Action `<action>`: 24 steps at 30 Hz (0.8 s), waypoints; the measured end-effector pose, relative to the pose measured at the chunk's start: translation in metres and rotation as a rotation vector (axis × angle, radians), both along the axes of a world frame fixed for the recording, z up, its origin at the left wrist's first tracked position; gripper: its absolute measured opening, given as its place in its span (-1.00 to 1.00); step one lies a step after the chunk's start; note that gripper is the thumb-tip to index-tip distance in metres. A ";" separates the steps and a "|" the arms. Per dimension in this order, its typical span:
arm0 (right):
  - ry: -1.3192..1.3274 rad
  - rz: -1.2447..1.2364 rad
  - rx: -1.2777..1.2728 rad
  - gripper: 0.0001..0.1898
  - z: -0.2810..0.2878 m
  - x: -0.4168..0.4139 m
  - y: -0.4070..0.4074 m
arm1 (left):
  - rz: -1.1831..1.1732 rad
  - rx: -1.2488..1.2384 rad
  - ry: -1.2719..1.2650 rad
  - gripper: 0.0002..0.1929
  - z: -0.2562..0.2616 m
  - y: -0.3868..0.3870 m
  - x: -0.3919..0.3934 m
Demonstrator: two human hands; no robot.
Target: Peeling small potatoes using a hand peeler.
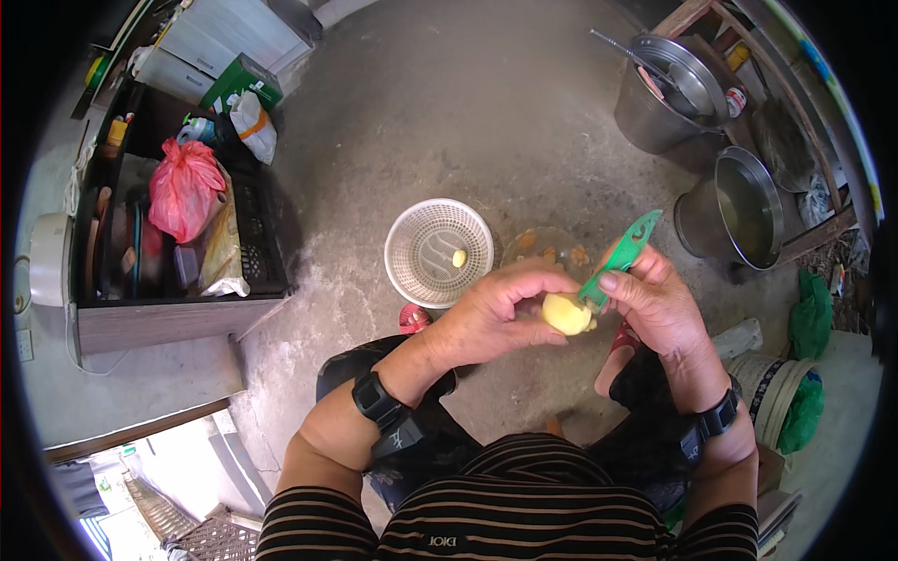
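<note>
My left hand (pixel 497 305) holds a pale yellow, peeled piece, probably potato (pixel 565 313), between thumb and fingers. In my right hand (pixel 658 301) is a green plastic peeler (pixel 621 256), its handle pointing up and away from me. The peeler's working end meets the right side of the piece, where small bits cling. A white plastic colander basket (pixel 414 280) stands on the floor left of my hands, with one small peeled yellow piece (pixel 459 259) inside. Partly hidden behind my hands lies a see-through bowl or plate with orange patches (pixel 537 242).
Two metal buckets, a tall one (pixel 649 126) with a ladle and a smaller one (pixel 701 207) with liquid, stand at right. A white bucket (pixel 765 386) lies near my right arm. At left is an open cabinet (pixel 175 322) with a pink plastic bag (pixel 186 189).
</note>
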State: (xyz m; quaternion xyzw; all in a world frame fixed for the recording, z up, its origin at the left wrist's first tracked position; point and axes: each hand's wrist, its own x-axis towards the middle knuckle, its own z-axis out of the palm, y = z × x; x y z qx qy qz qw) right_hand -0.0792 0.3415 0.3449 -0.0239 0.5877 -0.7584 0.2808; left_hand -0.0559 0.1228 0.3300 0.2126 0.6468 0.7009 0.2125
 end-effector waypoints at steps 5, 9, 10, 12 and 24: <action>-0.103 -0.047 -0.145 -0.83 -0.003 -0.002 0.000 | -0.010 0.040 0.005 -0.50 0.001 0.002 -0.002; -0.101 -0.106 -0.232 -0.84 -0.005 -0.004 0.000 | 0.020 0.125 -0.023 -0.51 -0.002 0.000 -0.002; -0.076 -0.062 -0.261 -0.85 -0.007 -0.004 0.001 | 0.009 0.151 -0.070 -0.51 -0.002 0.000 -0.002; -0.050 -0.019 -0.290 -0.85 -0.007 -0.003 0.002 | 0.015 0.186 -0.163 -0.50 -0.001 -0.001 -0.003; 0.001 -0.079 -0.257 -0.84 -0.009 0.003 -0.009 | 0.162 0.376 -0.411 -0.46 0.000 -0.002 -0.006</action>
